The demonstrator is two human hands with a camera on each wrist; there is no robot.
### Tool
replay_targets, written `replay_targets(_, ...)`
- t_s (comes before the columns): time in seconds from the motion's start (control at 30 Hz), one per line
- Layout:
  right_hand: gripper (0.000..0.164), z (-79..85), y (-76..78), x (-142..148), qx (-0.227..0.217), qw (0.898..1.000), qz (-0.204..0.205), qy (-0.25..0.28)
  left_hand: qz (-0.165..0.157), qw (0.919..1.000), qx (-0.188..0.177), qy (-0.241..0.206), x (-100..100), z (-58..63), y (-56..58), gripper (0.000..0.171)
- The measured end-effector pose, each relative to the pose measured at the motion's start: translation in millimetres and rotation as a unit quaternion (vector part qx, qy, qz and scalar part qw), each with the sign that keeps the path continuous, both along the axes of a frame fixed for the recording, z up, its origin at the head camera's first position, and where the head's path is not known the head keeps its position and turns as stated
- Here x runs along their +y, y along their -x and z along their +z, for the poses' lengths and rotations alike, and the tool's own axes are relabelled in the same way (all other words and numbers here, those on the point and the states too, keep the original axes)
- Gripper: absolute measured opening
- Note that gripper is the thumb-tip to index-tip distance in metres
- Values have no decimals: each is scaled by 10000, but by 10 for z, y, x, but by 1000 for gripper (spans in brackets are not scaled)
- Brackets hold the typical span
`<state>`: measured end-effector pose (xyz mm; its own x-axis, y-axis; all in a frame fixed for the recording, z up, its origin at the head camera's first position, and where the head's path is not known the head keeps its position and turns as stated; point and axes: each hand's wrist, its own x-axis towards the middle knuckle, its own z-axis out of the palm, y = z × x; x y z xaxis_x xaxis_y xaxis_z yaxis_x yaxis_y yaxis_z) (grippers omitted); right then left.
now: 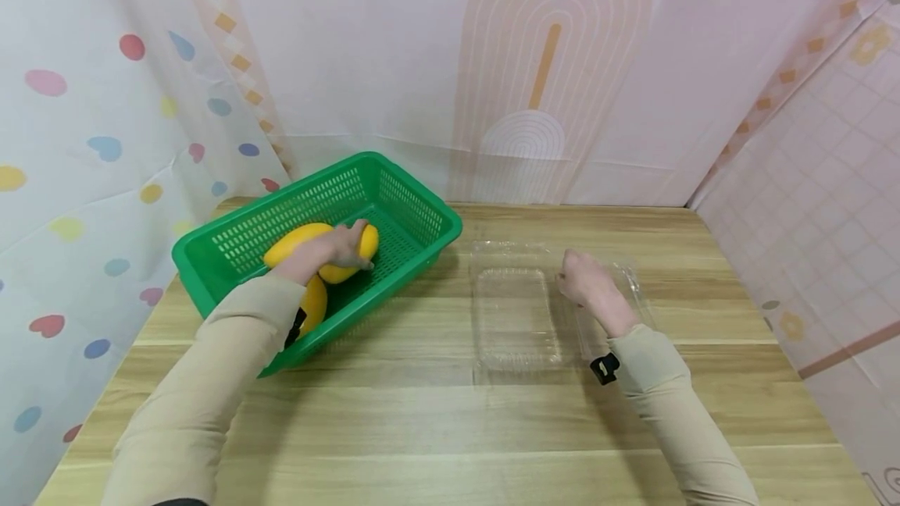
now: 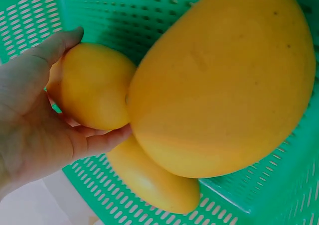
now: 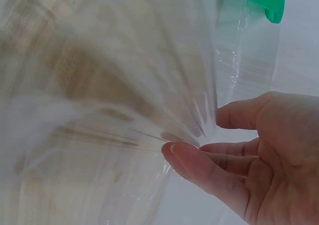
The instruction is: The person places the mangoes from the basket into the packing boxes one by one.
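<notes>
Inside a green plastic basket (image 1: 415,256) at the left, my left hand (image 1: 339,247) grips a yellow mango (image 1: 369,242). The left wrist view shows thumb and fingers spread around this mango (image 2: 94,85). Against it lie a mango that looks larger (image 2: 224,85) and another mango (image 2: 154,177). On the right, a clear plastic clamshell box (image 1: 516,318) lies opened out on the table. My right hand (image 1: 587,283) is over its hinged middle and right half. In the right wrist view, thumb and fingers pinch the edge of the clear plastic (image 3: 149,95).
The wooden table (image 1: 422,428) carries both the basket and the box. A pale patterned cloth (image 1: 366,45) hangs behind it, and more cloth stands along the left and right sides. The basket's corner (image 3: 274,3) shows beyond the plastic in the right wrist view.
</notes>
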<state>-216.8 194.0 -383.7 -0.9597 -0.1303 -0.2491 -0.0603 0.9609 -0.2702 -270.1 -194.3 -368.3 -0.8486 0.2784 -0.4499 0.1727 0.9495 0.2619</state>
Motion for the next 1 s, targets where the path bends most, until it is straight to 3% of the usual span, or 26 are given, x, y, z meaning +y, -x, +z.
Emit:
replay_targets(0.13, 40, -25, -4, 17, 227, 9996, 103, 114, -72, 9996, 181, -214, 11, 73, 8, 84)
replay_targets(0.4, 48, -88, -39, 46, 410, 9981, 61, 455, -124, 9960, 391, -792, 97, 374, -23, 87)
replay_targets(0.67, 46, -146, -46, 50, 793, 9956, 192, 451, -314, 9917, 631, -1075, 307, 621, -89, 87)
replay_targets(0.83, 44, -168, -44, 47, 961, 9943, 210, 416, -464, 9904, 656, -1129, 514, 714, -126, 87)
replay_targets(1.0, 43, -177, -45, 44, 1012, 9937, 180, 449, -569, 9899, 649, -1124, 751, 727, -146, 86)
